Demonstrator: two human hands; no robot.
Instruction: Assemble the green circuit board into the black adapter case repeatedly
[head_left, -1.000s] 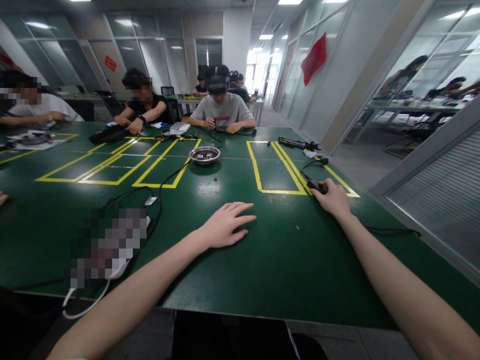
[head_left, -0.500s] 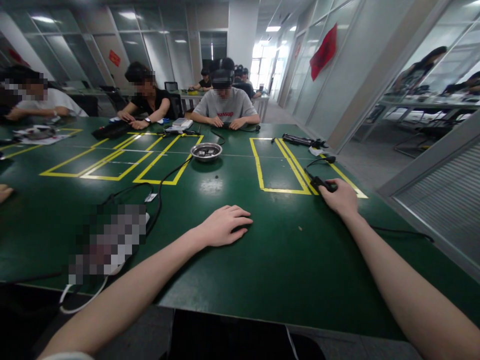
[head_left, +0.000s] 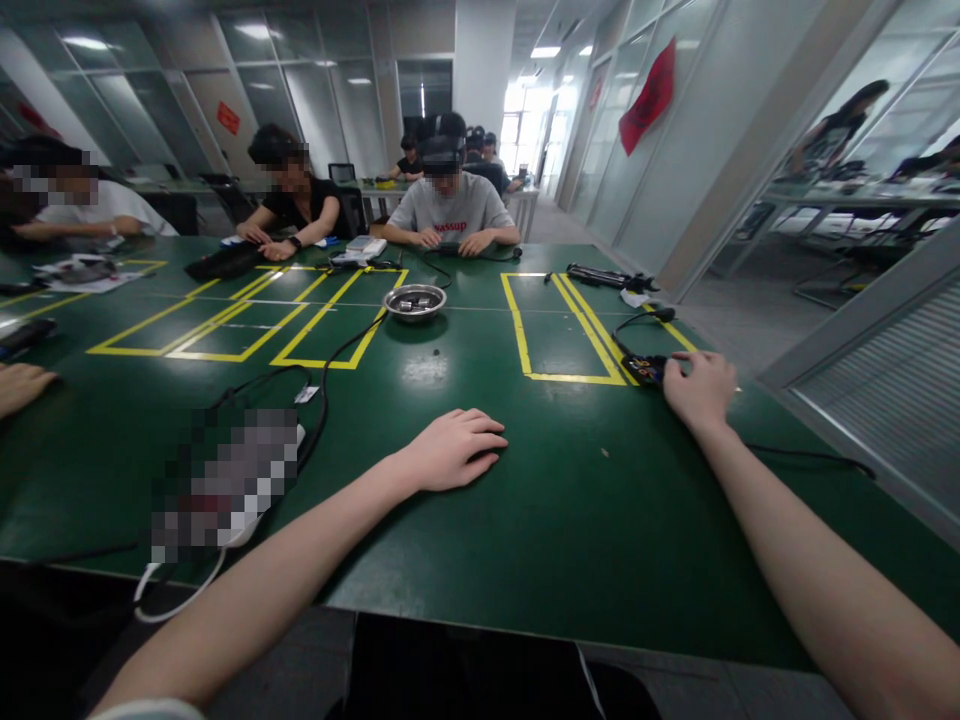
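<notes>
My left hand (head_left: pixel 456 448) rests palm down on the green table (head_left: pixel 540 540), fingers stretched out and nothing in it. Farther out on the right, my right hand (head_left: pixel 701 388) is at the right end of a small black device with coloured markings (head_left: pixel 641 369). Thumb and fingers close about that end; part of the grip is hidden. A black cable (head_left: pixel 626 320) curves from the device toward a dark rounded end (head_left: pixel 664 314). Beyond my left hand stands a round metal bowl (head_left: pixel 415 314) with several small metal pieces in it.
Yellow tape (head_left: pixel 574 379) marks rectangles on the table. A blurred-out object (head_left: pixel 232 480) with a white edge and cables lies left of my forearm. A folded black tripod-like stand (head_left: pixel 611 278) lies at the back right. Another person's hand (head_left: pixel 24 387) rests at the left edge; several people sit opposite.
My right hand has shifted right, and the device has turned so its coloured markings now show. My left hand stays in place. At the left edge, the other person's hand has come farther into view.
</notes>
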